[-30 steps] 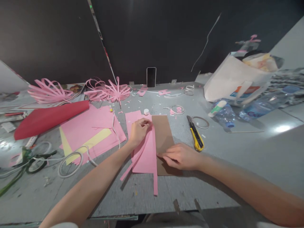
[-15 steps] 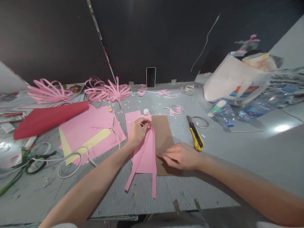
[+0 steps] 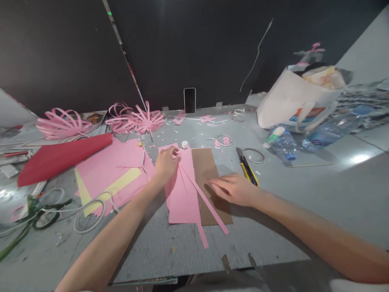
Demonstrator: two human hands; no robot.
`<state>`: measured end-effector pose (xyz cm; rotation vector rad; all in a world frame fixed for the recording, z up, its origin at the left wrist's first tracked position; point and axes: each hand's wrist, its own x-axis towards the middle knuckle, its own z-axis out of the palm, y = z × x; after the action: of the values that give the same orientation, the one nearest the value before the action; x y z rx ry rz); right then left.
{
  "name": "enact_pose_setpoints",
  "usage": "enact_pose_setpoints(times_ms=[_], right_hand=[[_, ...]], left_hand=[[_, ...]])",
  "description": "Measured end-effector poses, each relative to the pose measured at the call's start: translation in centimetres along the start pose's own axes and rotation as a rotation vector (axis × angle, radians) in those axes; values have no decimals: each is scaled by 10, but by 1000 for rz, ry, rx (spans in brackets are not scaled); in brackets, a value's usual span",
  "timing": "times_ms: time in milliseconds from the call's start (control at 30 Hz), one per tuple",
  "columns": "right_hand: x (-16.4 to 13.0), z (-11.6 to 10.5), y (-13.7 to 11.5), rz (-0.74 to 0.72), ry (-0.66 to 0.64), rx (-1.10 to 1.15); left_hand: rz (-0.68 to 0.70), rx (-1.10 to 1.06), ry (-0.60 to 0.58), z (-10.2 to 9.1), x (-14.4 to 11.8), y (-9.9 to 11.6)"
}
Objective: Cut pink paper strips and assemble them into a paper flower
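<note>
Left hand [image 3: 165,162] rests at the top-left of the pink paper sheet [image 3: 180,190], fingers curled and pinching the upper end of a cut pink strip [image 3: 204,197]; the strip runs from the hand toward 5 o'clock across the sheet and over the brown cardboard [image 3: 206,166]. Right hand [image 3: 235,188] lies flat and open, palm down, on the cardboard's right side, fingertips pointing toward 9 o'clock, just beside the strip. The pink sheet overlaps the cardboard's left edge; a second narrow strip hangs off its lower edge toward 6 o'clock. Yellow utility knife [image 3: 247,167] sits at 1 o'clock of the right hand, close to it. Stacked pink and yellow papers [image 3: 112,174] lie at 9 o'clock of the left hand. Glue stick [image 3: 273,137] and plastic bottle [image 3: 285,145] at 2 o'clock, well apart. Phone [image 3: 189,100] stands upright at 12 o'clock against the dark wall.
</note>
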<state>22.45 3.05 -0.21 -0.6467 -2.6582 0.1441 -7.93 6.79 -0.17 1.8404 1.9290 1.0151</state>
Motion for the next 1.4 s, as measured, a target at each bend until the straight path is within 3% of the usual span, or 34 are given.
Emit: enact_pose_setpoints(times_ms=[133, 233, 400, 467, 600, 767, 1067, 1400], right_hand=[[2, -2, 4, 25, 40, -19], [3, -5, 6, 61, 26, -94], [4, -16, 9, 334, -39, -122], [5, -21, 10, 376, -74, -96], [4, -28, 12, 258, -166, -36], [-4, -31, 19, 277, -313, 49], [-7, -40, 34, 241, -562, 168], [-5, -35, 21, 200, -516, 188]], left_hand=[[173, 242, 59, 7, -12, 12], [224, 342, -35, 10, -32, 38], [200, 635, -181, -7, -80, 66], [222, 696, -249, -18, -104, 64], [387, 694, -355, -31, -155, 42], [369, 705, -297, -32, -202, 16], [432, 631, -233, -40, -211, 6], [394, 552, -192, -34, -216, 5]])
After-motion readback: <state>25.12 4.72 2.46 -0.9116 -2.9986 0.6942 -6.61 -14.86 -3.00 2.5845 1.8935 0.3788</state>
